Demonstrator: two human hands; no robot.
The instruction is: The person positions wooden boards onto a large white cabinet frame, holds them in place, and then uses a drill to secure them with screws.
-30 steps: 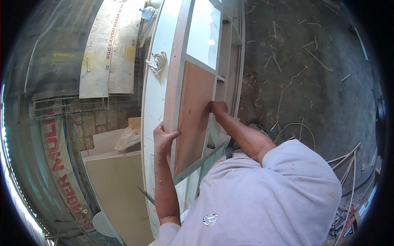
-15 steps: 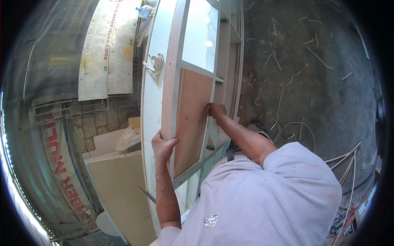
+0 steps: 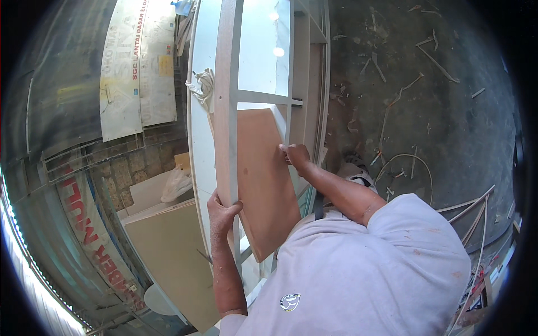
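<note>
A brown wooden panel (image 3: 260, 173) sits at a slant in the opening of a long pale cabinet frame (image 3: 228, 112). Its lower end sticks out past the frame toward my body. My left hand (image 3: 222, 214) is closed around the frame's left rail, thumb over the inner edge beside the panel. At the panel's right edge, my right hand (image 3: 297, 157) is closed, thumb and fingers pinching that edge. White dust coats my left wrist. The fingers of my left hand on the rail's outer side are partly hidden.
A crumpled pale cloth (image 3: 202, 87) lies on the white surface left of the frame. Large boards (image 3: 174, 257) lean at the lower left, with a plastic bag (image 3: 176, 185) above them. Offcuts and a looped cable (image 3: 428, 173) lie on the dark floor at right.
The panel has come out of its flush place in the frame and turned aslant, its lower end swinging toward my body. My right hand moved with its edge; my left stays on the rail.
</note>
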